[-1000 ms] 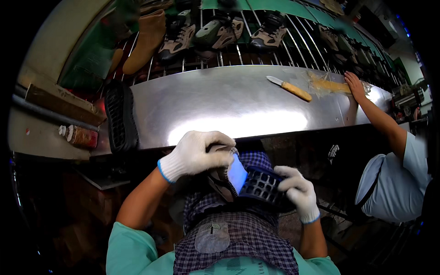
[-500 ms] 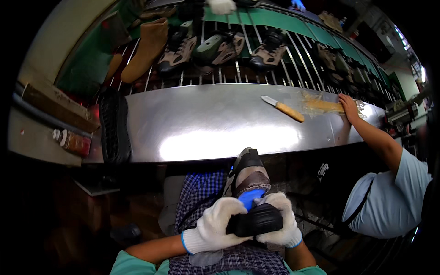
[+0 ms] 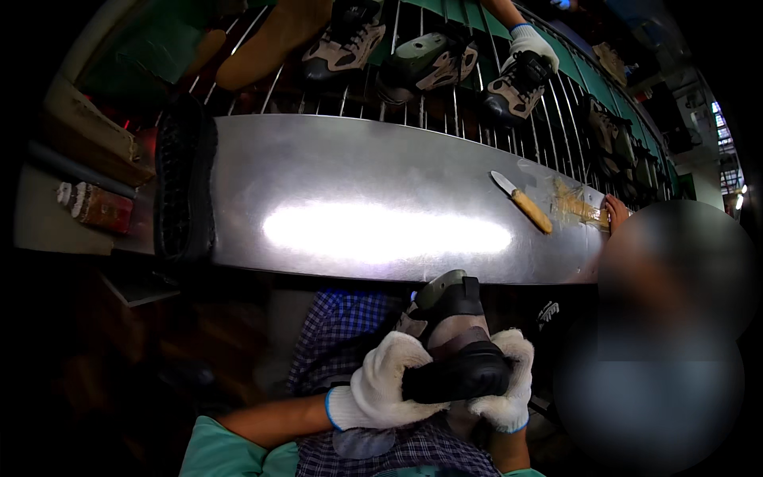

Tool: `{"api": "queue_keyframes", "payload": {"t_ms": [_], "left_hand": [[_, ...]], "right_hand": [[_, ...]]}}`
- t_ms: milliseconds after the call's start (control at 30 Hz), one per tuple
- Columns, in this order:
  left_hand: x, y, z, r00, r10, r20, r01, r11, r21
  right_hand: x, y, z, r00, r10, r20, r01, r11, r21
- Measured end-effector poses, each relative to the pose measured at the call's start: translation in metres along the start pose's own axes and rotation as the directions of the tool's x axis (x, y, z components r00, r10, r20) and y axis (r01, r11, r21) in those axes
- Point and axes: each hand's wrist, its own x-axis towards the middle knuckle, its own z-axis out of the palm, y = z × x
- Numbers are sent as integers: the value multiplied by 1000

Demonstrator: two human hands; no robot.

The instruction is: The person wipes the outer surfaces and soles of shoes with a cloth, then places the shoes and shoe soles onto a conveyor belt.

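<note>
While the left hand point(image 3: 381, 385) and right hand point(image 3: 505, 381) clamp fingers around a shoe point(image 3: 449, 350), 3 shoes point(image 3: 425, 60) sit on the rack point(image 3: 556, 119).

Your white-gloved left hand point(image 3: 380, 383) and right hand point(image 3: 505, 381) clasp a black-toed grey shoe point(image 3: 451, 350) over your checked apron point(image 3: 342, 334). Beyond it, a yellow-handled knife point(image 3: 522, 203) lies on the shiny steel counter point(image 3: 334, 171), with shoes on a wire rack point(image 3: 445, 111) behind.
</note>
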Motion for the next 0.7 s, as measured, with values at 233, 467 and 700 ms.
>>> {"api": "queue_keyframes", "payload": {"t_ms": [233,467,700], "left_hand": [[-2,-4,1,996,-87,-18,85,994,-70],[0,-11,-2,997,-75,13,76,988,-131],[1,-13,-10,988,-142,68,149,983,-108]], "right_hand": [[2,2,0,998,56,-39,-57,998,-22],[0,4,6,983,141,-114,-131,987,96],[-3,11,2,983,169,-73,-148,961,236]]}}
